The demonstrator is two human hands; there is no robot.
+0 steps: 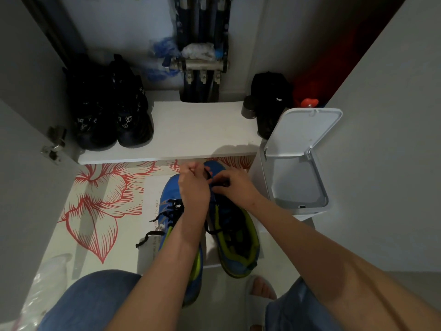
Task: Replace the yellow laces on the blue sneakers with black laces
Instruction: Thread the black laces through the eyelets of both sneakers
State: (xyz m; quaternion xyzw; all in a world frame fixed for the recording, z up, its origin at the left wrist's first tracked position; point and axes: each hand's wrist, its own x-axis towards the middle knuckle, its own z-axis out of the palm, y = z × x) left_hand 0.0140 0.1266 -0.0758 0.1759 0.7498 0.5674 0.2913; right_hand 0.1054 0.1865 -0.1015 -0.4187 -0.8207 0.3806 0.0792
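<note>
Two blue sneakers with lime-green lining stand side by side on the floor, toes pointing away from me. The left sneaker [170,194] carries a black lace [167,215] whose loose ends trail off to the left. The right sneaker [235,237] has a black lace [216,181] running through its front eyelets. My left hand [193,185] and my right hand [232,185] both pinch that lace over the toe end of the right sneaker. No yellow lace is in view.
A white bin [297,163] with its lid up stands right of the shoes. A white shelf [191,130] ahead holds dark shoes [112,111] and a black bag [269,99]. A red flower-print mat [100,201] covers the floor; my knees are at the bottom.
</note>
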